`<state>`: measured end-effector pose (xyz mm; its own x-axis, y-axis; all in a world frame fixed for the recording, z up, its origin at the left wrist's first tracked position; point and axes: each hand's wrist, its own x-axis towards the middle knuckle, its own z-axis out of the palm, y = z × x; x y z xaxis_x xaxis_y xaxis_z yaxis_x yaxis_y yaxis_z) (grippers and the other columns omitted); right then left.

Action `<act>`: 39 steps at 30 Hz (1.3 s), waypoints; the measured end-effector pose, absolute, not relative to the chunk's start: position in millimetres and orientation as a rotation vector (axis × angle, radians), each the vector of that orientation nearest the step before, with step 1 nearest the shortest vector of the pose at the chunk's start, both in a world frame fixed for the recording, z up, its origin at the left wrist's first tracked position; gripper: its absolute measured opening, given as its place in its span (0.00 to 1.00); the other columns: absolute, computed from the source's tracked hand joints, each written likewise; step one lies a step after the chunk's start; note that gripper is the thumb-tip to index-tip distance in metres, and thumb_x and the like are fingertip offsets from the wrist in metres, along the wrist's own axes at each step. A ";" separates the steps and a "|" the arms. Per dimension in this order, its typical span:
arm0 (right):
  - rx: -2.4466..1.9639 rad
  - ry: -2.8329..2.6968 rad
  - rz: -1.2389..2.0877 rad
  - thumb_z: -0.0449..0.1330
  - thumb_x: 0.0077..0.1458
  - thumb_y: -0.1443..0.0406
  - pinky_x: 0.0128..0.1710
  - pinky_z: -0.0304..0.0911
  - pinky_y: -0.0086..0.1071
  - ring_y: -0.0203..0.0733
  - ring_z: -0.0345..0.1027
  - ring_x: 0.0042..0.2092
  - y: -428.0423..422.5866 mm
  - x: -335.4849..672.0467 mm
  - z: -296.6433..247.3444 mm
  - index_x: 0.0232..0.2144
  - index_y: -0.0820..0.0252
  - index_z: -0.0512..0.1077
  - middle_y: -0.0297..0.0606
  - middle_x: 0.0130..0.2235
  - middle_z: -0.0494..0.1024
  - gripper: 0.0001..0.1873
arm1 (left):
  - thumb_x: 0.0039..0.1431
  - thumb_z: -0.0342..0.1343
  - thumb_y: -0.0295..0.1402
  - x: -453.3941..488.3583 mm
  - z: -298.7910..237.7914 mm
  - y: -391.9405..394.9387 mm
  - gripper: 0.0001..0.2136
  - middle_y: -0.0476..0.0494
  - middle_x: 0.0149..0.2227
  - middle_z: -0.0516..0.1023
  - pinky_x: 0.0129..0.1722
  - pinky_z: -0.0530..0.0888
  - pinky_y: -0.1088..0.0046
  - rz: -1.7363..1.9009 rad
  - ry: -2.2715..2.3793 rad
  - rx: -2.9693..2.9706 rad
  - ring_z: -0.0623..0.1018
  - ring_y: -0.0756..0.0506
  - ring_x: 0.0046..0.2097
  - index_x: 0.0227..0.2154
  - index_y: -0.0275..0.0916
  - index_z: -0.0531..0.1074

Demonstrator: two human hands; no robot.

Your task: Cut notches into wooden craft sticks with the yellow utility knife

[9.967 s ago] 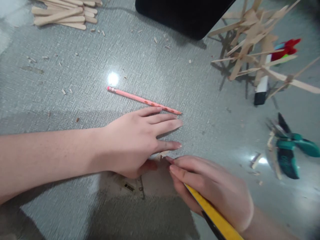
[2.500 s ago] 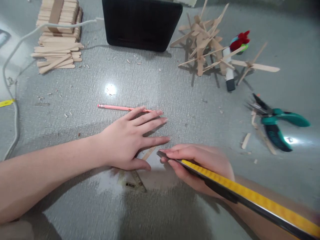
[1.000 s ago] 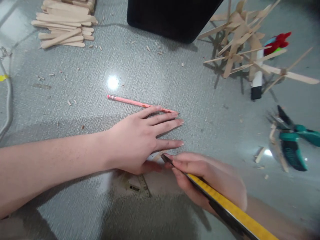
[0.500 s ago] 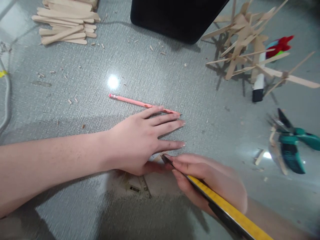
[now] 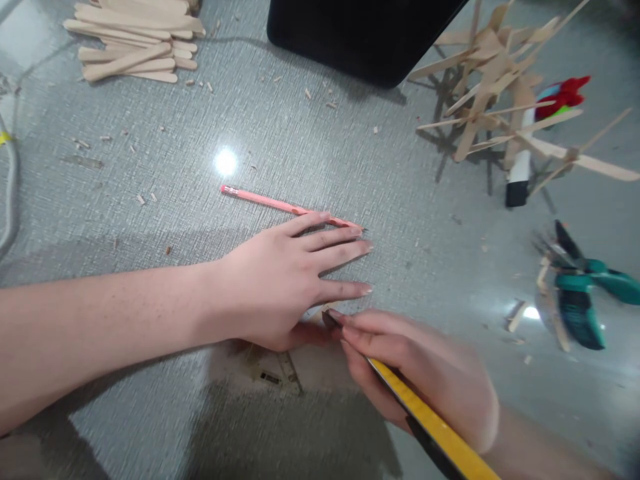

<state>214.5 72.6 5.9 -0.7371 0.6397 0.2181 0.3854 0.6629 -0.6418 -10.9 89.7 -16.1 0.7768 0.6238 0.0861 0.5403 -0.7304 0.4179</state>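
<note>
My left hand (image 5: 295, 277) lies flat with its fingers spread, the fingertips touching a pink pencil (image 5: 265, 199). Under its thumb side, a small part of a wooden craft stick (image 5: 320, 311) shows; the rest is hidden. A clear plastic set square (image 5: 289, 371) pokes out below that palm. My right hand (image 5: 400, 363) is closed around a yellow and black utility knife (image 5: 430, 421). The knife's dark tip is beside the left thumb, at the craft stick. Whether the blade touches the wood I cannot tell.
A pile of craft sticks (image 5: 133, 47) lies upper left, near a grey cable (image 5: 11, 193). A black object (image 5: 350, 40) stands at the top. On the right are a craft-stick structure (image 5: 493, 93), a white marker (image 5: 519, 175) and green-handled pliers (image 5: 580, 293). Wood scraps dot the table.
My right hand and the knife have shifted slightly, the knife's rear end swinging left and down. The left hand stays spread in place. The whole view has moved a little.
</note>
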 end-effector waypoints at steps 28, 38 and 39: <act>-0.806 -2.473 0.804 0.58 0.61 0.73 0.30 0.74 0.26 0.36 0.79 0.30 72.7 218.2 3.9 0.41 0.53 0.72 0.32 0.33 0.83 0.10 | 0.61 0.60 0.48 -10.7 -16.5 88.6 0.29 0.38 0.71 0.60 0.73 0.52 0.51 0.340 0.886 2.572 0.58 0.34 0.73 0.63 0.45 0.70; -0.853 -2.444 0.889 0.57 0.62 0.73 0.25 0.70 0.24 0.32 0.72 0.24 72.0 215.4 7.5 0.33 0.54 0.68 0.28 0.27 0.77 0.09 | 0.64 0.56 0.46 -10.7 -17.0 89.3 0.26 0.38 0.71 0.60 0.73 0.53 0.51 0.346 0.889 2.551 0.58 0.35 0.73 0.63 0.45 0.70; -0.829 -2.438 0.875 0.57 0.61 0.74 0.27 0.71 0.25 0.33 0.74 0.26 72.6 216.2 7.4 0.36 0.54 0.69 0.29 0.28 0.79 0.09 | 0.64 0.56 0.46 -10.5 -16.7 89.2 0.26 0.38 0.71 0.60 0.73 0.53 0.51 0.342 0.892 2.551 0.58 0.35 0.73 0.63 0.45 0.70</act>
